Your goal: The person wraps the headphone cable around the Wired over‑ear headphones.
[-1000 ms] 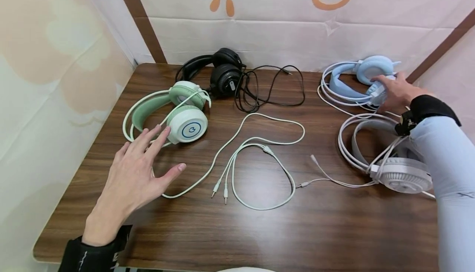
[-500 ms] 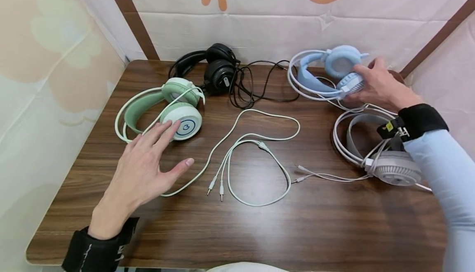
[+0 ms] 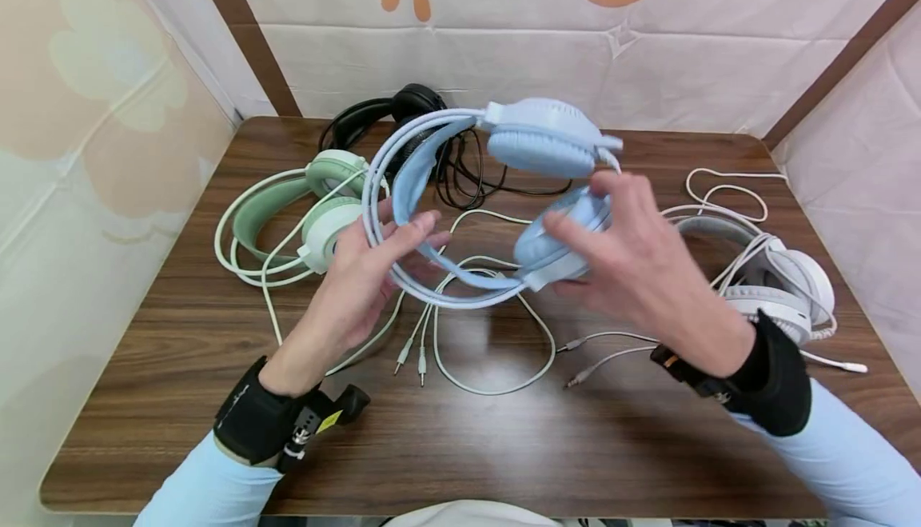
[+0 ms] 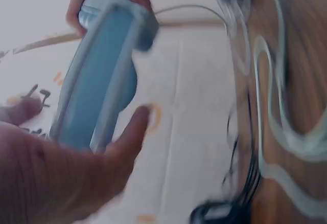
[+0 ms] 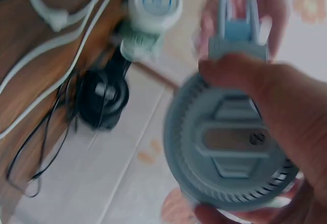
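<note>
A light-blue headset (image 3: 547, 139) is held up over the table, its headband toward the left. My right hand (image 3: 640, 263) grips the nearer ear cup (image 3: 554, 239); in the right wrist view the thumb and fingers clasp the slotted blue cup (image 5: 230, 147). At the headband's curve, my left hand (image 3: 360, 279) has the band across its palm. In the left wrist view the left thumb (image 4: 134, 132) and fingers are spread on either side of the blue headband (image 4: 97, 81). Part of the left hand shows behind the band in the head view.
A green-and-white headset (image 3: 252, 219) lies at left, with a black headset (image 3: 360, 123) behind it. Its pale cable (image 3: 496, 391) loops across the middle. At right lies a white headset (image 3: 770, 303) with loose plugs (image 3: 579, 379). Fabric walls (image 3: 504, 63) enclose the table (image 3: 504, 463).
The right hand has lifted the blue headset from the back right corner and brought it left and nearer. My left hand has moved right from beside the green headset to the blue headband.
</note>
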The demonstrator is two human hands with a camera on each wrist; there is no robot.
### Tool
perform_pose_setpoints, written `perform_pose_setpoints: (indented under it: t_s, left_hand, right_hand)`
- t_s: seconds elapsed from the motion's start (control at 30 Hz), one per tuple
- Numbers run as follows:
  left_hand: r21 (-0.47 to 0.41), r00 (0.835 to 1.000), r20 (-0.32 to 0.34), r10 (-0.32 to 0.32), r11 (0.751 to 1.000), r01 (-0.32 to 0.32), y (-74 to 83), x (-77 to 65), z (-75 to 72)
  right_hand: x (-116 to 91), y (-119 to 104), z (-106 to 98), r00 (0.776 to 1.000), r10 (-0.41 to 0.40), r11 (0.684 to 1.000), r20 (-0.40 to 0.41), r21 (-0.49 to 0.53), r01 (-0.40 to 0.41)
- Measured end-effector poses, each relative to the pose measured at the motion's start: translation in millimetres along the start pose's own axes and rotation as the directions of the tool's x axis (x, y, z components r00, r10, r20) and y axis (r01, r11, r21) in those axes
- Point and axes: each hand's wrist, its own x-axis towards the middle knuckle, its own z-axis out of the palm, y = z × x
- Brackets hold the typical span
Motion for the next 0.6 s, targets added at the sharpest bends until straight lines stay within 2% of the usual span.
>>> perform_pose_setpoints:
  t_s: [0.07, 0.13, 0.2, 0.27, 0.33, 0.4, 0.5, 0.57, 0.6]
  left_hand:
    - [-0.146, 0.998, -0.005, -0.061, 0.987, 0.059, -0.6, 4.5, -0.2]
    - [-0.210, 0.993, -0.007, -0.119, 0.971, 0.115, -3.1, 7.9, -5.2]
    - [-0.290, 0.987, 0.007, -0.164, 0.944, 0.158, -6.5, 10.2, -11.5]
    - [-0.383, 0.986, 0.020, -0.168, 0.909, 0.163, -10.4, 12.4, -17.1]
    - [-0.474, 0.990, 0.018, -0.141, 0.870, 0.132, -13.7, 13.5, -22.5]
    - [-0.560, 0.995, 0.009, -0.098, 0.824, 0.086, -15.3, 13.5, -28.1]
    - [-0.639, 0.999, 0.006, -0.051, 0.768, 0.043, -14.0, 13.4, -38.0]
    - [-0.680, 1.000, 0.003, -0.025, 0.733, 0.020, -10.6, 13.0, -44.3]
    - [-0.686, 1.000, -0.005, -0.011, 0.727, 0.005, -8.8, 12.8, -47.0]
  right_hand:
    - [0, -15, 2, 0.999, -0.048, 0.998, -0.012, -0.044, 0.048]
    - [0, -23, 5, 0.997, -0.079, 0.995, -0.026, -0.070, 0.077]
    - [-1, -27, 8, 0.995, -0.095, 0.994, -0.034, -0.062, 0.093]
    - [-3, -25, 12, 0.994, -0.090, 0.996, -0.054, -0.016, 0.089]
    - [-5, -20, 16, 0.993, -0.065, 0.997, -0.099, 0.044, 0.070]
    - [-9, -12, 22, 0.990, -0.005, 0.994, -0.144, 0.104, 0.020]
    - [-18, 7, 28, 0.990, 0.116, 0.974, -0.080, 0.207, -0.097]
    - [-26, 21, 30, 0.979, 0.199, 0.936, 0.043, 0.287, -0.203]
    - [-30, 27, 30, 0.969, 0.226, 0.918, 0.100, 0.311, -0.247]
